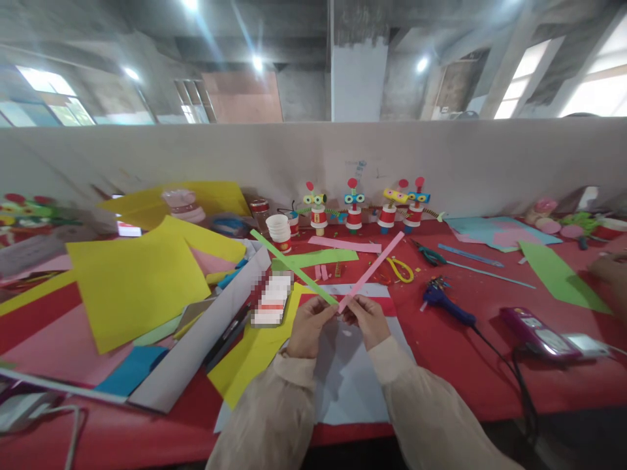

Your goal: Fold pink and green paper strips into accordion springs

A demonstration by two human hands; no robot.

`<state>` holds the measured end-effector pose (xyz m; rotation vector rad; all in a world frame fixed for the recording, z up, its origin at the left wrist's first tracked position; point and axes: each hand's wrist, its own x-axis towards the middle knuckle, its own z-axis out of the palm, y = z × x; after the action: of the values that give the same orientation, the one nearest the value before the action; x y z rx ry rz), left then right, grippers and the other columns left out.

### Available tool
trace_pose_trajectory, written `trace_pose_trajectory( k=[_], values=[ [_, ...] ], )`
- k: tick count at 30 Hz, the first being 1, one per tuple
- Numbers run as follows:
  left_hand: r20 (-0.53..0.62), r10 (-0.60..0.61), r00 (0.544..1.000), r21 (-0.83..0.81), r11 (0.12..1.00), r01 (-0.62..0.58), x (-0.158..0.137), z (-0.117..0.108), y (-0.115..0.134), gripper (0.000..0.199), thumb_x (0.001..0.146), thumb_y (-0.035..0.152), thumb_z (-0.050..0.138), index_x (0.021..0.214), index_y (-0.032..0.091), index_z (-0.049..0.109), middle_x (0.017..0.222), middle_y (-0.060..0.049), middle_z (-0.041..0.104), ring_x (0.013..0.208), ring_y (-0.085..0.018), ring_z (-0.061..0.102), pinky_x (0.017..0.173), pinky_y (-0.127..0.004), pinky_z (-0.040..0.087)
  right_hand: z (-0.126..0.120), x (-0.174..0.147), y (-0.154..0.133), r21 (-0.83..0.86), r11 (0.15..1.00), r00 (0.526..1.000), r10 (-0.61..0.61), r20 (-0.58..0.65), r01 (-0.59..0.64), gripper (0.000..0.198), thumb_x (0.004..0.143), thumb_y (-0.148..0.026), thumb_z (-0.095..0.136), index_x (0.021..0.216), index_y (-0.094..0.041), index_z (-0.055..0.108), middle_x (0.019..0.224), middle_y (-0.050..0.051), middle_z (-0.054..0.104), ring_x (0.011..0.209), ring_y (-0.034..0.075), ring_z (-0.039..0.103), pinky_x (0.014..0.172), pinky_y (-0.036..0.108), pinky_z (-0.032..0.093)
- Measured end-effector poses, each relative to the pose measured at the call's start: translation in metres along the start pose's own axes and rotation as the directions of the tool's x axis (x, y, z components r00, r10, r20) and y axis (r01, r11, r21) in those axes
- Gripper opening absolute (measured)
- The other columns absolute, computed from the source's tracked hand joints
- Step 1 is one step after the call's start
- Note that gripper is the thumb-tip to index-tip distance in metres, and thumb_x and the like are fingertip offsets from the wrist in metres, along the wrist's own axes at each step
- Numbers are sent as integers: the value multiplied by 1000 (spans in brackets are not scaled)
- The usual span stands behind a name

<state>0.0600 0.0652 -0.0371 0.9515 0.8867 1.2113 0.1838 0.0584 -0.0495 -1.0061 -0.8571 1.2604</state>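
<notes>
My left hand (312, 325) is closed on the lower end of a green paper strip (292, 266), which slants up to the left. A pink paper strip (375, 269) slants up to the right from the fingers of my right hand (365, 320). The strips' lower ends meet between my fingertips, forming a V; whether they are joined I cannot tell. Both hands are above a pale sheet (350, 385) on the red table (455, 365). Behind the strips lie a green paper piece (328, 257) and yellow-handled scissors (401, 269).
Several paper-cup figures (353, 217) stand along the back partition. Left are stacked cups (279, 232), a phone (272, 299) and coloured sheets (137, 287). Right are a glue gun (450, 305), pliers (431, 254), a purple power strip (539, 334) and another person's hand (610, 269).
</notes>
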Motion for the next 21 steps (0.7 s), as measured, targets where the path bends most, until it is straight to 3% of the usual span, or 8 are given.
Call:
trace_pose_trajectory(
  k=[6,9,12,16,21],
  values=[
    [-82,86,993,-31,996,-89,1,1,-3,17,59,23,75,67,14,62,58,3,60,56,-8,52,58,-21,41,-2,1,-1,35,995,987,-90,-135,95,28,62,-43,71,72,-18,63,54,-3,58,41,9,49,39,21,35],
    [-102,102,990,-90,990,-111,2,0,-3,21,58,23,75,73,14,63,65,1,63,61,-10,55,60,-22,42,1,-1,-2,-3,991,991,-130,-26,130,32,56,-32,75,84,-20,64,62,-3,61,49,10,53,44,21,39],
    [-127,97,987,-86,990,-108,2,1,-2,20,57,23,75,72,14,63,65,0,64,61,-10,55,61,-23,43,5,-3,-1,-84,986,987,-136,82,143,25,58,-30,74,78,-20,66,64,-1,64,57,13,57,51,24,44],
    [-103,119,988,-67,990,-127,1,3,-2,17,57,21,74,68,14,63,60,2,62,57,-10,54,60,-22,43,5,-5,0,-227,959,985,-157,72,169,18,66,-36,67,69,-19,66,59,1,64,55,15,57,52,26,45],
    [-69,125,990,49,991,-122,0,3,-5,16,60,27,73,67,15,65,58,0,61,56,-12,53,57,-24,42,1,-5,-4,-250,950,982,-179,55,187,19,67,-36,65,63,-18,64,52,0,61,50,14,54,48,24,42]
  ],
)
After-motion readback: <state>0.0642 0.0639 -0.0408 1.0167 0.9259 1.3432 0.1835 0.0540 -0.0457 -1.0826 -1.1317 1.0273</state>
